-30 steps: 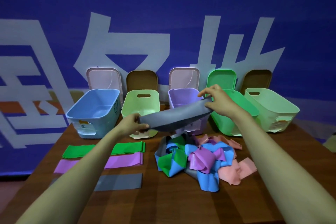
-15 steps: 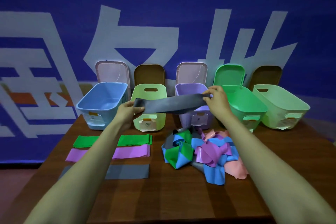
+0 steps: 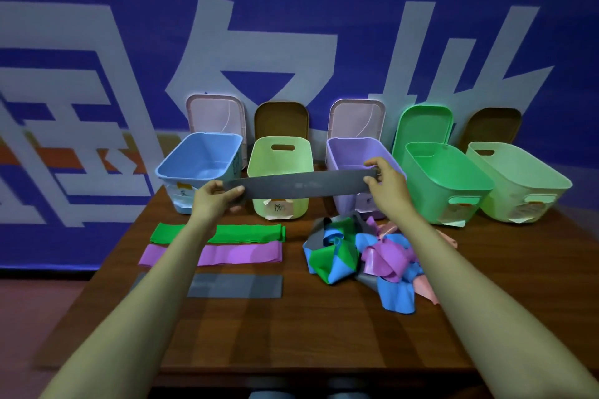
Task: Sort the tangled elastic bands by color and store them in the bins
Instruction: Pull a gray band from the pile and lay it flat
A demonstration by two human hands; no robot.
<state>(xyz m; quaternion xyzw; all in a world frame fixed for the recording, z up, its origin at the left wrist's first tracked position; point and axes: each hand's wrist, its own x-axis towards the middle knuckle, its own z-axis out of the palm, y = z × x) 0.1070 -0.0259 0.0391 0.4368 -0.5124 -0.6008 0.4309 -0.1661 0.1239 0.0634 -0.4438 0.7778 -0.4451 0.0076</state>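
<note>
Grey flat elastic band (image 3: pixel 301 186) held taut over the wooden counter's (image 3: pixel 291 334) far edge.
Left hand (image 3: pixel 210 199) and right hand (image 3: pixel 384 183) each pinch one end, grip clamped on it, before the row of open plastic bins (image 3: pixel 278 168). Best kept taut and untwisted (slack invites folds), then laid squarely on the flat grey strip (image 3: pixel 235 285) by the counter's left edge, clear of the tangled multicoloured pile (image 3: pixel 366 256).
</note>
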